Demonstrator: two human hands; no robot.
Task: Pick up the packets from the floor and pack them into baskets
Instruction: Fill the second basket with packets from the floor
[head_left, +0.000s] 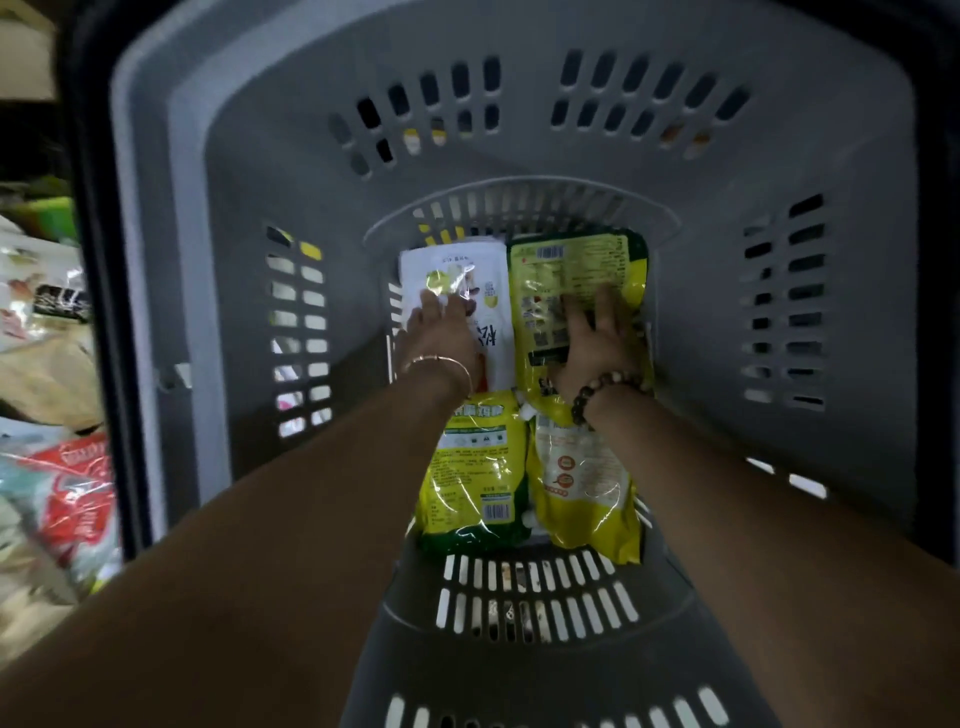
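We look straight down into a deep grey basket (779, 156) with slotted walls, and both arms reach to its bottom. Four packets lie flat there, in two rows, close beside each other.

In the far row, on the left, lies a white packet (467, 265) with a green and brown picture. The left hand (441, 327) rests on top of it. Its fingers (430, 304) are released and stretched out on the wrapper, not curled around it. A thin gold bangle (441, 364) sits on this wrist.

In the far row, on the right, lies a yellow-green packet (571, 265) with its printed back side and a barcode facing up. The right hand (597, 332) lies on it with spread, released fingers (605, 301), which press on the surface of the packet and grasp nothing. A bracelet of brown beads (608, 387) is around this wrist.

In the near row, on the left, lies a second yellow-green packet (472, 483), also with a barcode up; the left forearm crosses its far left corner. Just beside it on the right lies a yellow packet (582, 493) with orange marks, partly under the right forearm.

Outside the basket, at the left edge, more packets (78, 483) lie in a blurred heap, one of them red and white. We cannot read the print on any of them.
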